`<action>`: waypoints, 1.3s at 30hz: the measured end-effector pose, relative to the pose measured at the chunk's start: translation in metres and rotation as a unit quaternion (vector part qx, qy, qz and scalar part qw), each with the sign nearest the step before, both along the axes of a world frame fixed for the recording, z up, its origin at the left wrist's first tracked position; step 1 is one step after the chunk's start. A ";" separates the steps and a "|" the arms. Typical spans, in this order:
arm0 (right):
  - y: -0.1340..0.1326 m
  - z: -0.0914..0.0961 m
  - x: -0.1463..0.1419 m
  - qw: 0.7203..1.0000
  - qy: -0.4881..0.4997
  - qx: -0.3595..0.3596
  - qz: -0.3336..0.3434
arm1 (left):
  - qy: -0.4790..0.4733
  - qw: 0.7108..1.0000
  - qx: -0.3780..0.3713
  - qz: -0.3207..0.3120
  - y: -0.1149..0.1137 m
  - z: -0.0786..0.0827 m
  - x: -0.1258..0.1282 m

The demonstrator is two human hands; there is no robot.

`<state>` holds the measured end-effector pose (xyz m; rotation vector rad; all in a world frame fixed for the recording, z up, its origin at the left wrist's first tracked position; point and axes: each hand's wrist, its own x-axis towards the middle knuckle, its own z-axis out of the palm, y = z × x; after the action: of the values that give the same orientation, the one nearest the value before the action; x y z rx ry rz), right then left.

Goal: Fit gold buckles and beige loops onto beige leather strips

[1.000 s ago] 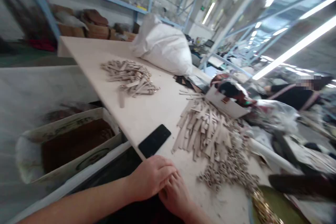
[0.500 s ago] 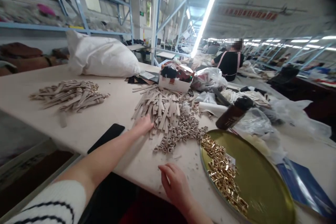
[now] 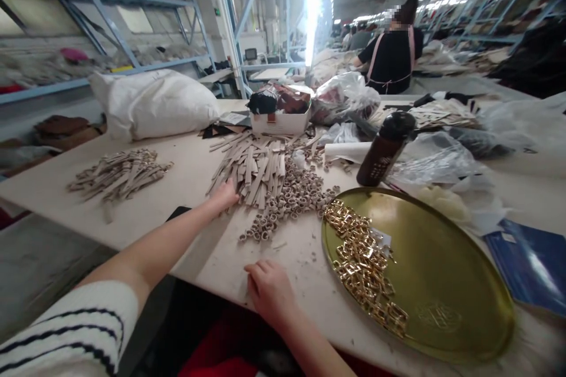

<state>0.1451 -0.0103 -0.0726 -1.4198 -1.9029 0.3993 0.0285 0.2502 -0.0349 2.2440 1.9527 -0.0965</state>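
Note:
My left hand [image 3: 224, 195] reaches to the near left edge of a heap of flat beige strips [image 3: 252, 168]. Its fingers are bent together against the strip ends; whether one is pinched between them is hidden. By the table's front edge, my right hand [image 3: 270, 290] rests with its fingers curled in, and their tips hide anything inside. Small beige loops [image 3: 298, 191] lie heaped against the strips. Gold metal buckles [image 3: 365, 259] cover the left side of an oval gold tray [image 3: 433, 259], right of my right hand. Farther left is another pile of strips [image 3: 119, 177], with gold bits showing.
A dark bottle [image 3: 384, 150] stands behind the tray. A white box [image 3: 280, 122] of dark pieces, clear plastic bags [image 3: 345, 97] and a stuffed white sack [image 3: 154, 103] line the back. Blue packets [image 3: 530, 262] lie at right. A dark phone [image 3: 178, 212] is partly under my left forearm. A co-worker [image 3: 391, 59] sits beyond.
The camera view has shifted, so the table things appear farther left and higher. My right hand's fingers have drawn closer together. My left hand stays at the strip heap.

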 end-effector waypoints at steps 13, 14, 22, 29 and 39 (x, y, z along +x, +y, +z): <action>0.000 0.006 0.006 0.991 0.106 0.029 -0.076 | 0.008 0.974 0.111 -0.198 -0.050 0.032 0.013; 0.005 0.010 0.014 0.989 0.111 0.039 -0.094 | -0.009 0.963 0.123 -0.240 -0.056 0.033 0.019; 0.089 0.038 0.123 0.950 -0.157 -0.040 -0.266 | -0.102 0.892 0.178 -0.402 -0.048 0.021 0.099; 0.153 0.026 0.176 0.915 -0.250 -0.112 -0.297 | -0.102 0.876 0.185 -0.434 0.000 0.004 0.193; 0.126 0.017 0.130 0.929 -0.237 -0.131 -0.252 | -0.080 0.860 0.144 -0.482 -0.023 -0.012 0.163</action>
<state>0.2752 0.1160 -0.0557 -2.2751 -1.7805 0.0559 0.1913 0.2275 -0.0473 3.0688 0.6226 0.2725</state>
